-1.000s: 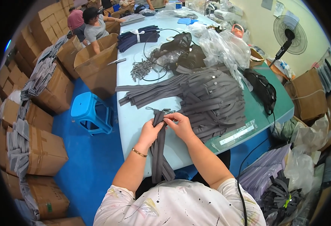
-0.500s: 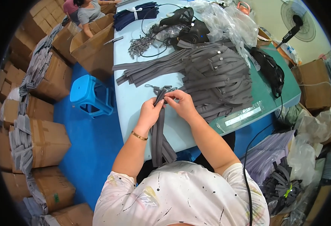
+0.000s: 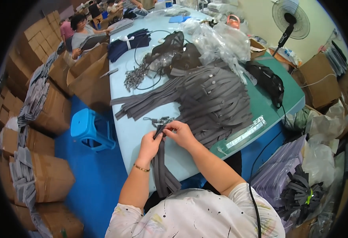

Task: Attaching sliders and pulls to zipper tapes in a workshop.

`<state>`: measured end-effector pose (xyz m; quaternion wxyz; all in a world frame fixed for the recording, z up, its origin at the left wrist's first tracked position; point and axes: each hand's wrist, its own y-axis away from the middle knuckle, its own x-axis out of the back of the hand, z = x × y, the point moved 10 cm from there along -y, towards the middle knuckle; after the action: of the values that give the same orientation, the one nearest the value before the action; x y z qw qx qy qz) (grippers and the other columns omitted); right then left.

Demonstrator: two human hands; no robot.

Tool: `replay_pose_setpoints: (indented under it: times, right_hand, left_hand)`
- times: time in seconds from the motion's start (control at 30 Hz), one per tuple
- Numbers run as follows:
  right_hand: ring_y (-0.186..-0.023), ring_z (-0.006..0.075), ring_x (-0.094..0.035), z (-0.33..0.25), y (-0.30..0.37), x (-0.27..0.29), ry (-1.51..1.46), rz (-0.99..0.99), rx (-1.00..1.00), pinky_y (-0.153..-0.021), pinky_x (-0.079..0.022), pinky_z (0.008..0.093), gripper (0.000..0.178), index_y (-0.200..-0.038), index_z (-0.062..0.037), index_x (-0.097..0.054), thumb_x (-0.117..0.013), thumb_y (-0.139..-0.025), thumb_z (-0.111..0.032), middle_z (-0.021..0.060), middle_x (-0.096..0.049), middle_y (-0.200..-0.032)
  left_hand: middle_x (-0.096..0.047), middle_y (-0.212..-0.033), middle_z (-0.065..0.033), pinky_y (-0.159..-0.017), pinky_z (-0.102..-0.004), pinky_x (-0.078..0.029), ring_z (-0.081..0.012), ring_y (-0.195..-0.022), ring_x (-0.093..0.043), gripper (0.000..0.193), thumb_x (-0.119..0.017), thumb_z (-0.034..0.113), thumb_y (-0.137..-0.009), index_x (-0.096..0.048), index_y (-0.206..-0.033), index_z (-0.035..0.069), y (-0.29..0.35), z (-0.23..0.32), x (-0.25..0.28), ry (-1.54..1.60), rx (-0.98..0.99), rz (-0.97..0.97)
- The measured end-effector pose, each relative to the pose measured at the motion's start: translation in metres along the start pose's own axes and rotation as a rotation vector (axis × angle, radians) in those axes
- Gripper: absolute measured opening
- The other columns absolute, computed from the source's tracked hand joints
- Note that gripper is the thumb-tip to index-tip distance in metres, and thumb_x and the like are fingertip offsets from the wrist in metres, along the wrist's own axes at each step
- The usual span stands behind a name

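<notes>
Near the table's left front edge, my left hand point(image 3: 149, 144) is closed round the upper end of a dark grey zipper point(image 3: 161, 170). Its long tapes hang down over the table edge towards my lap. My right hand point(image 3: 178, 133) meets it from the right, thumb and finger pinched at the same end; any small part between the fingertips is hidden. Just beyond my fingers lie some small grey cord pulls with metal bits point(image 3: 160, 120). A wide heap of dark grey zippers point(image 3: 217, 99) covers the table ahead and to the right, and more strips point(image 3: 148, 99) fan out leftward.
Farther back lie a heap of small metallic pulls point(image 3: 135, 77), a tied navy bundle point(image 3: 129, 44), black bags point(image 3: 184, 53) and clear plastic point(image 3: 225, 39). A blue stool point(image 3: 87, 126) and cartons point(image 3: 53, 176) stand left. A black cable point(image 3: 252, 170) crosses on the right. A co-worker point(image 3: 82, 33) handles grey pieces.
The view has tilted up, showing more of the far room. My hands stay together at the zipper end. The co-worker has raised grey pieces above a carton.
</notes>
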<state>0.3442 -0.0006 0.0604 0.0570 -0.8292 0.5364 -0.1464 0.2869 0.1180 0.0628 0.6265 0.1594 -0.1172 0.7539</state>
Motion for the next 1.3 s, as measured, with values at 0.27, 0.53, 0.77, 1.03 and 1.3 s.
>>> replay_pose_setpoints:
  times: [0.27,0.53,0.77,1.03,1.3]
  right_hand:
    - [-0.071,0.0144,-0.059,-0.013,0.0,0.002,0.033,-0.01,0.007,-0.064,-0.046,0.0261,0.013,-0.085,-0.0032,-0.066,-0.069,-0.075,-0.011,0.006,-0.063,-0.077]
    - [-0.069,0.0121,-0.059,-0.002,-0.004,0.011,0.016,0.05,0.013,-0.064,-0.047,0.0255,0.016,-0.088,-0.0029,-0.067,-0.07,-0.075,-0.012,0.0059,-0.063,-0.078]
    - [-0.071,0.0092,-0.057,-0.011,-0.008,-0.003,-0.094,-0.04,0.016,-0.066,-0.047,0.024,0.028,-0.101,-0.0029,-0.064,-0.071,-0.074,-0.008,0.003,-0.064,-0.082]
    - [-0.076,0.0058,-0.055,-0.004,-0.002,-0.009,-0.231,-0.083,-0.134,-0.067,-0.046,0.0207,0.027,-0.104,-0.0026,-0.062,-0.067,-0.077,-0.003,0.0009,-0.063,-0.086]
    - [-0.076,0.0066,-0.056,-0.011,-0.003,-0.005,-0.155,-0.04,0.006,-0.067,-0.044,0.0209,0.025,-0.101,-0.0031,-0.063,-0.068,-0.077,-0.005,0.0008,-0.064,-0.088]
  left_hand:
    - [-0.064,-0.081,-0.0058,-0.064,-0.0222,-0.045,-0.0088,-0.072,-0.057,0.017,-0.056,0.01,-0.087,-0.06,-0.094,-0.004,0.003,-0.007,-0.004,0.195,0.063,-0.02]
    - [-0.064,-0.081,-0.0052,-0.063,-0.0239,-0.046,-0.0085,-0.071,-0.057,0.02,-0.061,0.012,-0.083,-0.062,-0.094,-0.005,-0.003,-0.007,0.001,0.289,0.125,-0.024]
    - [-0.062,-0.074,-0.0018,-0.038,-0.0178,-0.025,-0.0014,-0.043,-0.038,0.015,-0.066,0.014,-0.081,-0.062,-0.087,0.001,-0.005,-0.021,0.005,0.54,0.247,-0.014]
    - [-0.063,-0.077,-0.0024,-0.039,-0.0176,-0.028,-0.0014,-0.048,-0.043,0.015,-0.066,0.013,-0.081,-0.062,-0.089,0.001,0.001,-0.025,0.002,0.592,0.263,-0.026]
    - [-0.063,-0.084,-0.0032,-0.065,-0.0229,-0.047,-0.0082,-0.074,-0.056,0.019,-0.063,0.011,-0.084,-0.061,-0.096,-0.004,-0.004,-0.02,0.007,0.535,0.089,0.022]
